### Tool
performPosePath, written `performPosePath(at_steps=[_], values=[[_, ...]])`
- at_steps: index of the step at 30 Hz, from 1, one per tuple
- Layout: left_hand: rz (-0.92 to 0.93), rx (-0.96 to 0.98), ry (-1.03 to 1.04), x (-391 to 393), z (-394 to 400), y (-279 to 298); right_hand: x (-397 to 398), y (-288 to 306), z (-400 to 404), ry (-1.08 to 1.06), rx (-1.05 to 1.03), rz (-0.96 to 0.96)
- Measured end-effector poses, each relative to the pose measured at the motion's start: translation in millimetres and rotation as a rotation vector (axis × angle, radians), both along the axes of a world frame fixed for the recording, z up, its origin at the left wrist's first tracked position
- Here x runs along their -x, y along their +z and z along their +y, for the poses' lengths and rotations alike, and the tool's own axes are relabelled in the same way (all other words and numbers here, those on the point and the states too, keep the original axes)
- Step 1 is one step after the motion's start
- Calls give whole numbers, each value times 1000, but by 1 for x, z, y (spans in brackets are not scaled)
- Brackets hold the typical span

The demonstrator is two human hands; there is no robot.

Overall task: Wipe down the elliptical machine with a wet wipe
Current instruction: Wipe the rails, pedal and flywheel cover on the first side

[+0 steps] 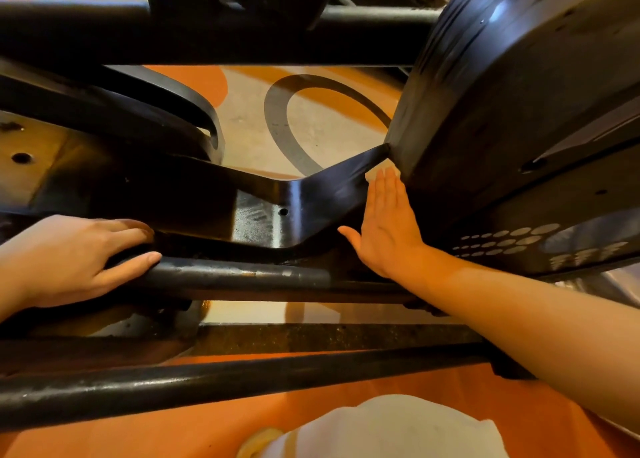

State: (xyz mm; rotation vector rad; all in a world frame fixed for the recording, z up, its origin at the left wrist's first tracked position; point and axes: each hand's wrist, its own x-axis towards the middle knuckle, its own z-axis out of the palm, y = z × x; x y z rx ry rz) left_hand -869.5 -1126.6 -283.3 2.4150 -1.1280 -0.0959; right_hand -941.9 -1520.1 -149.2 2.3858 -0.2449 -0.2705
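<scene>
Orange patterned floor (242, 111) beneath the elliptical: left hand (69, 257) grips its frame tube (242, 274); right hand (388, 222), fingers straight together, presses the flywheel housing (502, 111).

Flat right hand (384, 222) against black housing (502, 111)

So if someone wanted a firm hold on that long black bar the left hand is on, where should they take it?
Probably the bare stretch of the round bar between the left hand and the right hand. It lies roughly level and is round, so fingers can curl over the top from the near side, thumb underneath, much as the left hand grips it. The flat bracket behind crowds the far side.
</scene>
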Motion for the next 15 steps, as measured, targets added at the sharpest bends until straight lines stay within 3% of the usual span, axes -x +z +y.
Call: performPosePath(at_steps=[3, 5, 10, 13, 15], values=[[-34, -106, 60, 4, -9, 8, -20, 3, 0, -43, -20, -5], [-79, -189, 101, 6, -13, 8, -32, 7, 3, -33, 84, 9], [-48, -214, 96, 13, -20, 7, -21, 29, 0, 294, 385, 159], [-57, -171, 5, 15, -35, 12, -11, 41, -13, 375, 179, 175], [-90, -148, -52, 15, -44, 10, -14, 41, -20, 414, 231, 179]])
